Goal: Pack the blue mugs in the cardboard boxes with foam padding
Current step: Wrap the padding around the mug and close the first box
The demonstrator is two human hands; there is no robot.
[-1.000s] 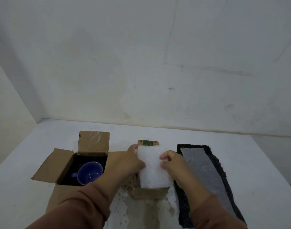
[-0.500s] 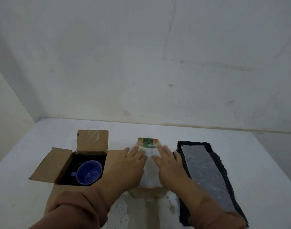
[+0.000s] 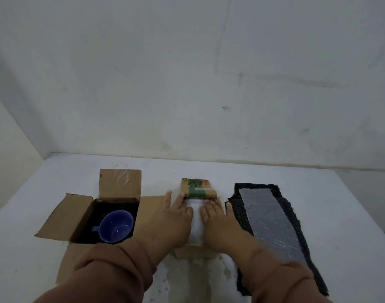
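A blue mug (image 3: 116, 226) lies inside the open cardboard box (image 3: 77, 213) on the left, on dark padding, its handle pointing left. A second, smaller cardboard box (image 3: 198, 189) stands in the middle, its far flap printed green. A white foam piece (image 3: 196, 224) lies in its opening. My left hand (image 3: 169, 219) and my right hand (image 3: 217, 221) both press flat on that foam, fingers spread, palms down. What lies under the foam is hidden.
A long black foam sheet (image 3: 296, 226) with a strip of bubble wrap (image 3: 268, 221) on top lies to the right on the white table (image 3: 209, 169). A wall stands close behind. The left box's flaps stick out on all sides.
A second ago both hands held the white foam upright above the middle box. They have laid it into the opening and now press on it with flat palms.
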